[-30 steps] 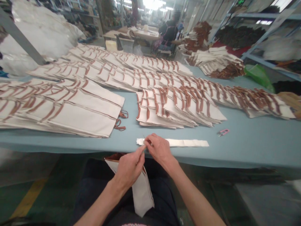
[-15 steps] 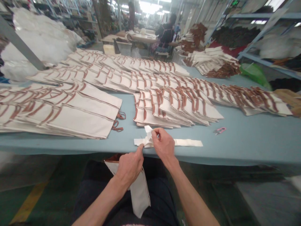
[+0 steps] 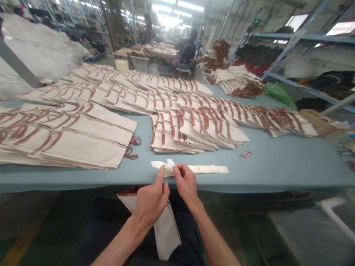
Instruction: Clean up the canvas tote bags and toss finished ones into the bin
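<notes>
A strip of white labels or tape point(image 3: 209, 169) lies along the table's front edge, its left part folded and lifted. My right hand point(image 3: 187, 184) is closed, pinching the raised end of the white strip between thumb and fingertips. With its index finger stretched out, my left hand point(image 3: 151, 201) presses on the strip just left of that pinch; its thumb is apart and its other fingers are partly hidden. Below it, a cream fabric bag point(image 3: 167, 231) with brown lining rests on my lap, partly covered by the hand.
Stacks of cream pieces with brown edging point(image 3: 199, 129) cover much of the blue-grey table point(image 3: 277, 162). Another stack point(image 3: 91, 142) with brown loops lies left. Pink-handled thread snips point(image 3: 246, 154) lie right of the strip. A person point(image 3: 187, 51) sits far back.
My left index finger has moved up onto the strip, and the left thumb now stands apart. The right hand has lowered slightly with the strip's end. The camera view has shifted a little.
</notes>
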